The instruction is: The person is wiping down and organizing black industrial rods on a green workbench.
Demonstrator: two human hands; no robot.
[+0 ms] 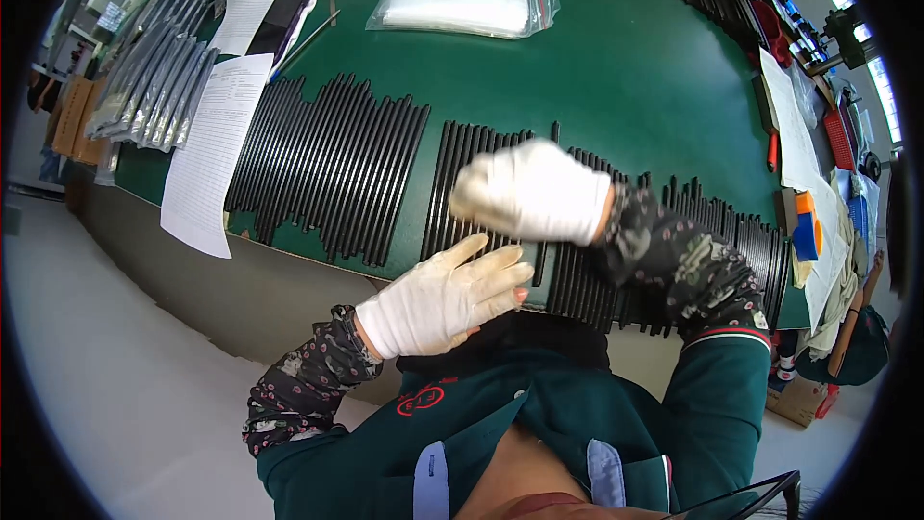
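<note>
Slim black rods lie side by side in groups along the near part of the green table. My left hand, in a white glove with a bare fingertip showing, has its fingers spread at the near ends of the middle rods. Just beyond it, my gloved right hand is over these rods, slightly blurred, with its fingers curled in. What it holds, if anything, is hidden underneath. One single rod lies in the gap beside the right rods, partly covered by my right hand.
To the left are more rods, a printed sheet, a phone and stacked bagged items. A clear zip bag lies at the back. On the right are an orange-and-blue tape roll and a red basket.
</note>
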